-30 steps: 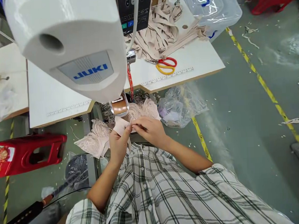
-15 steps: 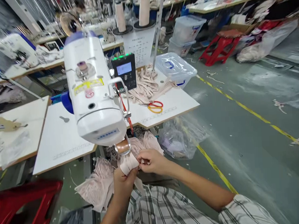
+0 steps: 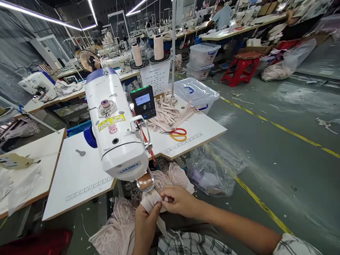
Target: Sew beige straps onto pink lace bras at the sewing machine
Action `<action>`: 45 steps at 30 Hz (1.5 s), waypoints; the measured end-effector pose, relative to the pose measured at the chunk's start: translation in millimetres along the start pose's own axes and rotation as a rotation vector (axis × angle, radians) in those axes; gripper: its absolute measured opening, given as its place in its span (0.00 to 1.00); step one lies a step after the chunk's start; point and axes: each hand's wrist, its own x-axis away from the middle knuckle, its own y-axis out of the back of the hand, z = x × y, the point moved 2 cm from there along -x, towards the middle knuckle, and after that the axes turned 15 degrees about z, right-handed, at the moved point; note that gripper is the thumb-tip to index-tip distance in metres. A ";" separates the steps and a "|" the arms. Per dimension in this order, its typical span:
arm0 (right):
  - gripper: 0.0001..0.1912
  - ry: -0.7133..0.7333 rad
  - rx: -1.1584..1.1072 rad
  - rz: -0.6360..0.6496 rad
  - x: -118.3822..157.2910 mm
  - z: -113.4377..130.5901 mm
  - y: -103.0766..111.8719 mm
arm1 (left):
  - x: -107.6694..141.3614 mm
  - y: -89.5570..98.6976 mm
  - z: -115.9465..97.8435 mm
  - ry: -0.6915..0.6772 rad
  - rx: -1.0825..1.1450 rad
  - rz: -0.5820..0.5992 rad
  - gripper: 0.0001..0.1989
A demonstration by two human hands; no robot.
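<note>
A pale pink fabric strap [image 3: 150, 201] lies between my two hands, just below the front end of the white sewing machine [image 3: 116, 133]. My left hand [image 3: 146, 222] is closed on it, thumb on top. The fingers of my right hand [image 3: 176, 200] pinch the strap's right edge, close to my left fingertips. Pink lace garments [image 3: 114, 235] hang below and left of my hands, and more lace pieces [image 3: 176, 175] lie behind my right hand.
On the white table [image 3: 198, 128] are red and orange scissors [image 3: 178, 135], a heap of pink straps [image 3: 165, 114] and a control panel [image 3: 143, 102]. A lidded plastic box [image 3: 196, 90] stands behind, a clear bag [image 3: 213, 174] below right. People sit farther back.
The view has tilted up, so the machine, table and hands appear lower and more of the room shows. Both hands still hold the strap, in nearly the same grip.
</note>
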 end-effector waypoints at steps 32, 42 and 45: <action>0.09 -0.103 0.005 0.199 20.2 -0.1 34.2 | -0.8 -5.5 -11.5 0.027 -0.341 0.059 0.08; 0.10 -0.211 -0.417 0.203 10.0 -18.7 25.5 | -11.0 0.0 0.0 0.126 0.056 0.021 0.10; 0.13 -0.268 -0.567 0.224 10.7 -21.3 20.1 | -14.0 -1.9 3.9 0.119 0.142 0.005 0.10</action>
